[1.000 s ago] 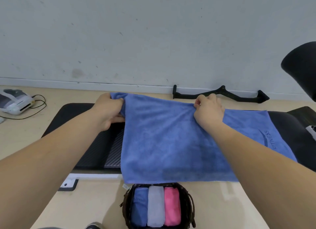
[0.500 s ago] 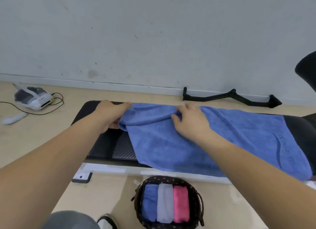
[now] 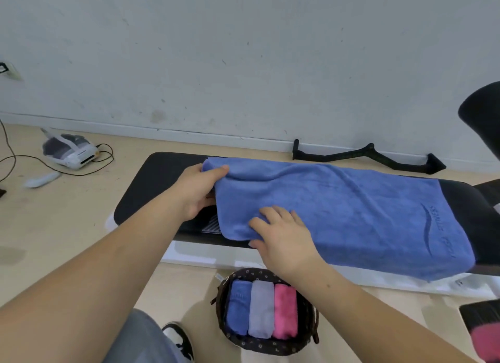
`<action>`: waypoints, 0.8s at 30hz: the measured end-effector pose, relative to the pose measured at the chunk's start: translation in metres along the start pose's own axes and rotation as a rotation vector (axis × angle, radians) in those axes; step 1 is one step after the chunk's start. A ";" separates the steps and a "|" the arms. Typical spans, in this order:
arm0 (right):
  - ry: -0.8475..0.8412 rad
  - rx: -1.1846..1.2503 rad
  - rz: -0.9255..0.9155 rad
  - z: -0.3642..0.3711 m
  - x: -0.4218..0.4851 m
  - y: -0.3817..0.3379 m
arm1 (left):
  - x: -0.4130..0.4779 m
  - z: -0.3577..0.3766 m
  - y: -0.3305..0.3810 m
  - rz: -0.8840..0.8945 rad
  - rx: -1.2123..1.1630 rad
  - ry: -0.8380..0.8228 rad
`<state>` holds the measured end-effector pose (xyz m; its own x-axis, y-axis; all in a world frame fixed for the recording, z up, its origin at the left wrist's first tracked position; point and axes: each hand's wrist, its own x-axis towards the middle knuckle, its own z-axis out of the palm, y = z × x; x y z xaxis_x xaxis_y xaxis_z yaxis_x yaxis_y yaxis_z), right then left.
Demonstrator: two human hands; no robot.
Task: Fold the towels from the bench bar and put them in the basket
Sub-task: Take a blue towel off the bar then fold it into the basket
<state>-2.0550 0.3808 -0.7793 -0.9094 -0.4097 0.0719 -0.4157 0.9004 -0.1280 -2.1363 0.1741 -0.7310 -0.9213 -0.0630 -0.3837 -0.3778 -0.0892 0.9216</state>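
A blue towel (image 3: 349,208) lies spread along the black padded bench (image 3: 159,184), its right end printed with a logo. My left hand (image 3: 198,190) pinches the towel's far left corner, thumb on top. My right hand (image 3: 284,236) lies on the near left part of the towel with its fingers spread flat. Below the bench on the floor stands a dark woven basket (image 3: 266,345) holding three rolled towels side by side: blue, grey and pink.
A black cable-machine handle (image 3: 368,155) lies by the wall. At far left on the floor are a white device (image 3: 69,151) with a black cord and a white remote (image 3: 42,179). My shoe (image 3: 180,338) is beside the basket. A black rounded pad (image 3: 484,119) is at the right edge.
The towel, held up by both hands a second ago, now lies down on the bench. My right hand let go of the top edge and moved toward me onto the cloth. The view shifted left.
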 end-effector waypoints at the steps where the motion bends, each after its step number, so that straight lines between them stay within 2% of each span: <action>1: 0.084 0.051 -0.008 0.000 -0.002 0.002 | -0.002 0.000 -0.005 0.000 -0.022 -0.003; 4: 0.197 0.228 -0.001 -0.005 -0.007 0.005 | -0.004 -0.005 -0.013 -0.034 -0.066 0.048; 9: 0.118 0.452 -0.031 -0.024 -0.015 0.008 | 0.002 -0.028 -0.005 -0.078 -0.021 0.243; 12: 0.055 0.398 -0.137 -0.018 -0.014 0.014 | 0.002 -0.043 -0.007 -0.041 0.023 0.248; 15: -0.028 0.386 -0.107 -0.010 -0.013 0.013 | -0.005 -0.049 -0.011 -0.095 0.138 0.180; 18: 0.130 0.362 0.007 -0.010 -0.006 0.010 | -0.013 -0.053 -0.015 -0.134 0.422 0.141; 19: 0.131 0.309 0.050 -0.010 -0.004 0.010 | -0.015 -0.054 -0.016 -0.133 0.507 0.138; 21: -0.025 0.184 0.139 -0.010 -0.001 0.014 | -0.018 -0.056 -0.017 -0.122 0.591 0.149; 23: -0.200 0.104 0.165 -0.009 0.000 0.017 | -0.017 -0.056 -0.018 -0.089 0.575 0.185; 24: -0.227 0.094 0.160 -0.008 0.001 0.018 | -0.016 -0.055 -0.018 -0.061 0.553 0.214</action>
<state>-2.0631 0.3982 -0.7742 -0.9386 -0.2953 -0.1782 -0.2565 0.9431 -0.2115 -2.1100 0.1219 -0.7450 -0.8791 -0.2778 -0.3874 -0.4743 0.4280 0.7693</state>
